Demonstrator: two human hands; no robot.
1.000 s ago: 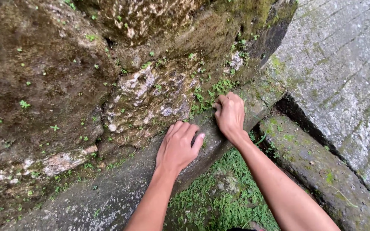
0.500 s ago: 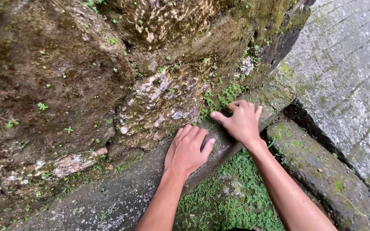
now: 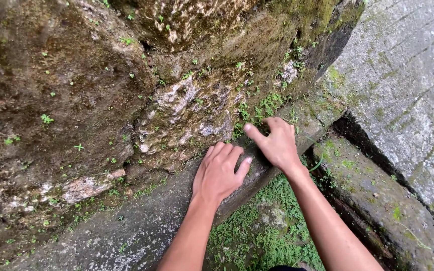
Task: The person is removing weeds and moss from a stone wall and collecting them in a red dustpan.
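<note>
Hands: two, both bare, at the centre of the frame.
Left hand: lies flat, palm down, on the grey concrete ledge that runs from lower left up toward centre right; fingers together and straight, holding nothing.
Right hand: just right of and above the left, on the same ledge; thumb stretched left, fingers curled down into the small green weeds at the foot of the wall; whether they pinch a plant I cannot tell.
Stone wall: one, mossy brown, filling the upper left and centre, dotted with tiny seedlings.
Concrete slabs: one large grey slab at upper right, one narrower mossy slab at lower right, a dark gap between them.
Moss patch: one, bottom centre, below the ledge between the two forearms.
Change from half a second ago: the right hand's fingers, then spread, are now curled into the weeds; the left hand stays flat in the same spot.
</note>
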